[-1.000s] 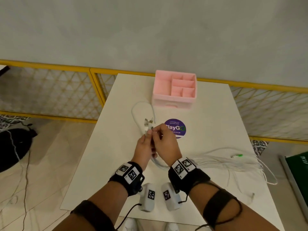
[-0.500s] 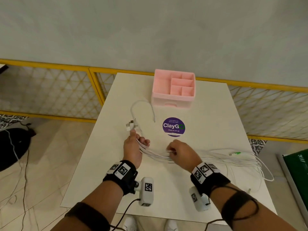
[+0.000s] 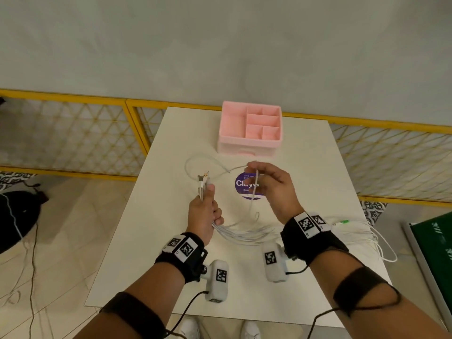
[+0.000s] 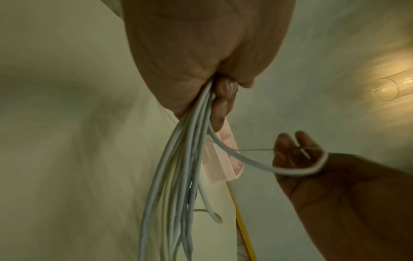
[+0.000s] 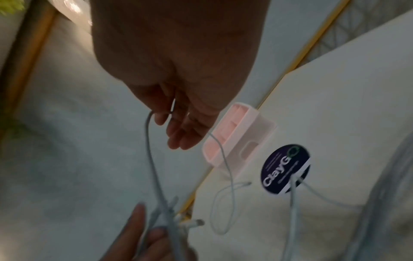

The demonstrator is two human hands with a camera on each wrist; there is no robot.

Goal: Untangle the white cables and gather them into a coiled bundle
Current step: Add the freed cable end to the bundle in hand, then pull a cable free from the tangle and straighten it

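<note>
My left hand (image 3: 207,204) grips several white cables (image 3: 241,234) in a fist just below their plugs (image 3: 204,178), which stick up past the thumb. The left wrist view shows its fingers (image 4: 220,109) curled round the strands (image 4: 178,167). The bundle sags from the fist to the table and trails right under my right wrist. My right hand (image 3: 256,170) is raised over the purple sticker and pinches a single cable strand (image 3: 254,192), which hangs down from it. In the right wrist view that strand (image 5: 150,155) runs from the fingertips (image 5: 159,118) down to the left hand (image 5: 154,238).
A pink divided organizer (image 3: 250,143) stands at the table's far edge. A round purple sticker (image 3: 242,184) lies before it. Loose cable ends, one with a green connector (image 3: 344,221), spill over the table's right edge (image 3: 381,253). Yellow mesh fencing (image 3: 73,133) stands behind the table.
My right hand left the cables on the table, rose and moved forward over the sticker with one strand pinched. My left hand still holds the plug ends, slightly higher.
</note>
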